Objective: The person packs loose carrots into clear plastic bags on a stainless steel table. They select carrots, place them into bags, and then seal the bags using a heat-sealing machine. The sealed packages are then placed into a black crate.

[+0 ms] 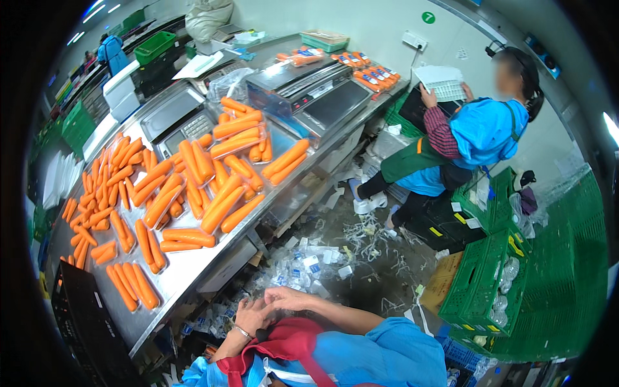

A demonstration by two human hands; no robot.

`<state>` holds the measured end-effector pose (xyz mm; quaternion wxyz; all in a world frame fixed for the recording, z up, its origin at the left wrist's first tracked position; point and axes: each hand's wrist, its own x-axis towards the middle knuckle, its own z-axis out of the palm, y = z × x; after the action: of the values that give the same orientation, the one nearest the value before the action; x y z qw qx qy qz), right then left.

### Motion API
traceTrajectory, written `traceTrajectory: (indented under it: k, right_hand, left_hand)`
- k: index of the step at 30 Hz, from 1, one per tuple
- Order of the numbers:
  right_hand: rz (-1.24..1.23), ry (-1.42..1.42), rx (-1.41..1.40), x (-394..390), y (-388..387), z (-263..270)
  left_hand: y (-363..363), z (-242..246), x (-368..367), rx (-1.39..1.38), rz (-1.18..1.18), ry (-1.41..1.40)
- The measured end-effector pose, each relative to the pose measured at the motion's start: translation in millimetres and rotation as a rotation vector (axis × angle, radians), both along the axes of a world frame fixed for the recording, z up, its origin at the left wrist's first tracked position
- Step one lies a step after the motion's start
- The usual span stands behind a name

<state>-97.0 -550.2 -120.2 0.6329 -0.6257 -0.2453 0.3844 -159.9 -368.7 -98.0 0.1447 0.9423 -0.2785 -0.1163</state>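
Note:
My left hand (251,318), with a bracelet at the wrist, is in front of my body with its fingers somewhat apart. My right hand (286,298) reaches across and meets its fingers; whether something small lies between them is hidden. Both are beside the metal table (181,278), off its edge. Many carrots (186,237) cover the tabletop, a number of them in clear plastic packs. A pack of carrots (133,285) lies near the front left corner. Flat metal scales (174,111) stand behind the pile, and another weighing machine (333,106) stands farther right.
A co-worker (483,130) in blue stands at right, holding a white tray (440,82). Green crates (476,285) and a cardboard box (440,278) stand on the right. Plastic scraps and labels (309,261) litter the floor. A black crate (89,319) is at the table's left end.

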Motion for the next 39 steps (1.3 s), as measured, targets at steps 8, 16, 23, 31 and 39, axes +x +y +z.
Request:
traceTrajectory:
  k: [8,16,23,31,39]
  right_hand:
    - [0.027,0.225,0.079,-0.1,-14.6,-13.7]
    - [0.076,0.345,-0.036,-13.3,-10.9,-9.5]
    - [0.183,0.242,-0.18,-18.5,19.1,6.5]
    - [0.422,0.294,-0.311,-54.3,88.9,30.2]
    - [0.9,0.254,-0.262,-158.3,189.8,47.9]
  left_hand:
    - [-6.2,-1.0,-5.6,0.027,0.045,0.065]
    - [-9.4,-8.9,-35.5,-0.01,0.124,0.131]
    - [-1.5,-9.3,-70.8,-0.095,0.343,0.179]
    - [32.3,-23.4,-157.0,-0.631,1.029,0.267]
    - [46.4,-57.0,-263.9,-1.763,1.545,0.054]
